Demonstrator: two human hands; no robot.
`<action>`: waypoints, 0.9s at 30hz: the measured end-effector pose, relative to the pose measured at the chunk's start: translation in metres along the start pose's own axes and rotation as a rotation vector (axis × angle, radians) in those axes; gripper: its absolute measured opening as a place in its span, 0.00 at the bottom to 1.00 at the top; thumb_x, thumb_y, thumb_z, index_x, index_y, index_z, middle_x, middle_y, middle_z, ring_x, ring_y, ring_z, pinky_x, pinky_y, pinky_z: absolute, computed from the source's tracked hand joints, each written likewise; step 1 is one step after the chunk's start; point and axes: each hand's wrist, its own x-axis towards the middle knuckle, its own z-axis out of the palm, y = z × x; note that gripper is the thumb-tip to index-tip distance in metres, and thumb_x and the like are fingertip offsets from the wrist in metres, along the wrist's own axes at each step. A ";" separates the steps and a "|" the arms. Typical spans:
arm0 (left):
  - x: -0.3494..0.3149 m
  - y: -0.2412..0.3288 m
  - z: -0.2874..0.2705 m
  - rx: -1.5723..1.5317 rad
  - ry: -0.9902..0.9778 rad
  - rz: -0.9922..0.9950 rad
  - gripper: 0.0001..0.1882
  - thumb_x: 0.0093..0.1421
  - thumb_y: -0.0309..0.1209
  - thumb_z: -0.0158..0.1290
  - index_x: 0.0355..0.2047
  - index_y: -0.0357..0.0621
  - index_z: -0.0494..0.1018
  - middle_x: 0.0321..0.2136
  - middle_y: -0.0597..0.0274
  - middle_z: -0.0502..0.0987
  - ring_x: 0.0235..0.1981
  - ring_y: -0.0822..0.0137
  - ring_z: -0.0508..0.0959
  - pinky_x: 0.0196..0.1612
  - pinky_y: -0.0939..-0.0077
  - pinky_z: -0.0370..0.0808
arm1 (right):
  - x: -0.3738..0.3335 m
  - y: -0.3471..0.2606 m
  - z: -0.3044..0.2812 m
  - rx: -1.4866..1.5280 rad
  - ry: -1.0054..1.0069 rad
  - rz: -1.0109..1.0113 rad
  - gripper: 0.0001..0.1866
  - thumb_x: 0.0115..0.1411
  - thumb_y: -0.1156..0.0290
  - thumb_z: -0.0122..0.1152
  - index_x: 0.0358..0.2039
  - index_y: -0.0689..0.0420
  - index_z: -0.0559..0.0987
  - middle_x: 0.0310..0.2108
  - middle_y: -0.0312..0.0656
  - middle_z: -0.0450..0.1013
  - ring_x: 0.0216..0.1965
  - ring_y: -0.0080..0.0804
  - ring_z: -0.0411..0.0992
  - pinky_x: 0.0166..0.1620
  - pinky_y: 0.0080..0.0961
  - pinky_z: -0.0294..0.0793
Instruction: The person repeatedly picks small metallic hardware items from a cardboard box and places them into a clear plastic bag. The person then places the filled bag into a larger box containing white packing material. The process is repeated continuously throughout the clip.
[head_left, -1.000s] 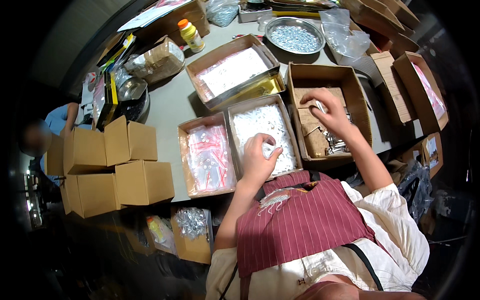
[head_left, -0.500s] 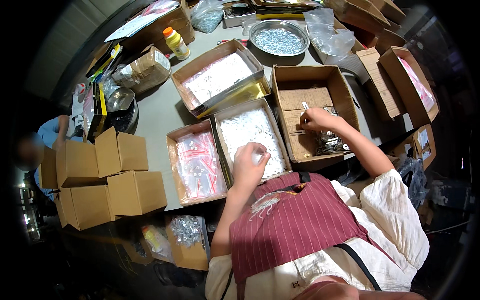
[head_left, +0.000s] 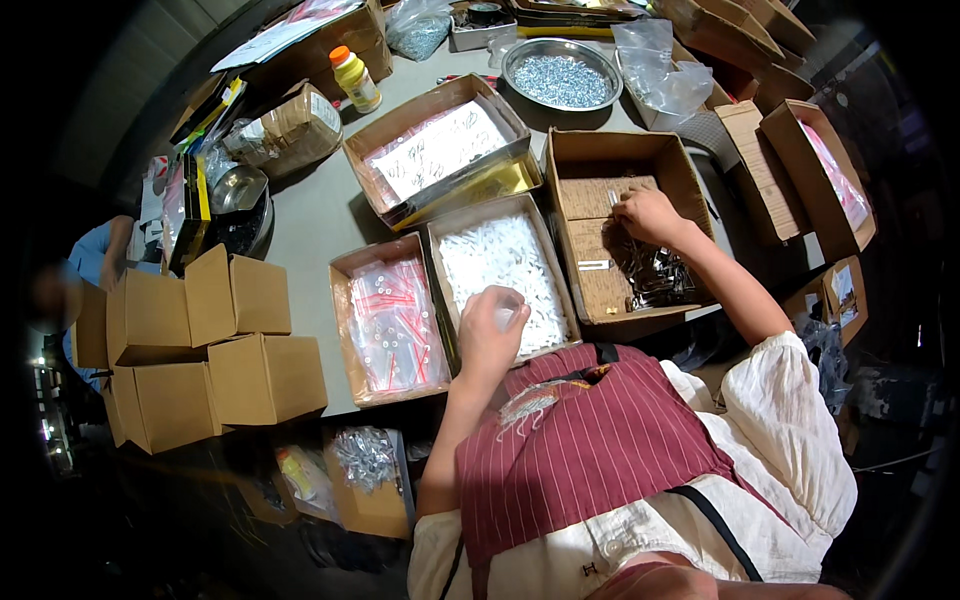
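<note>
My right hand [head_left: 648,214] reaches into the deep brown cardboard box [head_left: 700,165]. Its fingers pinch a small, slim metal piece whose exact kind is too small to tell. Below it, a heap of shiny metal parts [head_left: 660,280] fills the near right of that box, and one pale flat piece [head_left: 593,265] lies apart on its left. My left hand [head_left: 490,335] is curled above the near end of a shallow box full of small white pieces [head_left: 500,255]. Something pale and translucent shows between its thumb and fingers, not clear enough to name.
Left of the white pieces, a box holds red-edged clear bags [head_left: 395,325]. Behind sits a box with a white paper sheet [head_left: 440,150]. Farther back are a metal bowl of small silvery parts [head_left: 563,78] and an orange-capped yellow bottle [head_left: 355,80]. Folded cartons [head_left: 265,380] stand left, near another person.
My right hand has moved farther back and slightly right inside the cardboard box, still pinching a slim piece. My left hand has shifted only slightly, staying over the white pieces.
</note>
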 end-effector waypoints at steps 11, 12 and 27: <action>0.000 0.004 0.001 -0.100 -0.011 -0.057 0.09 0.58 0.28 0.66 0.37 0.43 0.78 0.35 0.57 0.82 0.42 0.55 0.80 0.47 0.62 0.76 | -0.022 -0.025 -0.009 -0.029 -0.003 -0.664 0.08 0.50 0.67 0.64 0.31 0.54 0.82 0.31 0.37 0.75 0.42 0.38 0.74 0.52 0.37 0.71; -0.001 0.003 0.000 -0.113 -0.016 -0.067 0.09 0.58 0.28 0.66 0.38 0.43 0.78 0.35 0.57 0.82 0.43 0.55 0.80 0.47 0.62 0.76 | -0.025 -0.025 -0.007 0.002 0.005 -0.643 0.09 0.50 0.68 0.64 0.32 0.54 0.82 0.32 0.38 0.75 0.43 0.39 0.74 0.52 0.37 0.71; 0.007 0.026 0.005 -0.065 -0.010 -0.034 0.16 0.56 0.28 0.69 0.42 0.39 0.75 0.36 0.52 0.82 0.41 0.55 0.82 0.46 0.64 0.76 | -0.020 -0.142 -0.110 0.971 0.321 -0.096 0.10 0.62 0.67 0.68 0.36 0.61 0.86 0.31 0.46 0.81 0.34 0.39 0.80 0.38 0.32 0.77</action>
